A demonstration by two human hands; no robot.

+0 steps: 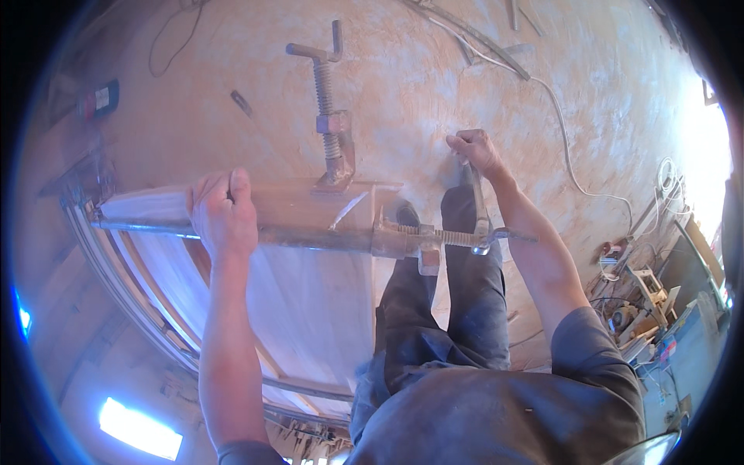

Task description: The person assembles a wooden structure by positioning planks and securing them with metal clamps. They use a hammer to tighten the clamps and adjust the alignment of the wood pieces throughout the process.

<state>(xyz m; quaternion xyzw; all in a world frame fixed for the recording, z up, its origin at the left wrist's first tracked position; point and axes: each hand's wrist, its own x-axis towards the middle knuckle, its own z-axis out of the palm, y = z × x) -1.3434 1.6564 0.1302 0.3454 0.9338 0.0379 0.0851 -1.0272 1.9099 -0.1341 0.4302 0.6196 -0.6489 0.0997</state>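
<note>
A wooden panel frame (310, 310) stands at my left, with a wide board (291, 205) along its top. Across that board's near edge runs a long metal bar clamp (310, 238), its threaded screw (449, 236) sticking out to the right. My left hand (225, 213) is closed over the board and clamp bar, fingers curled. At the screw's end, my right hand (477, 151) is closed around the top of a metal lever (478, 198) that reaches down to the screw head. A second clamp (332, 116) with a threaded screw and crank handle rises from the board's far side.
A pale cable (562, 132) snakes across the dusty floor (403, 93). Wood scraps and tools (639, 306) are heaped at the right. A dark container (101, 99) lies at the far left. My legs (473, 302) stand close beside the frame's right end.
</note>
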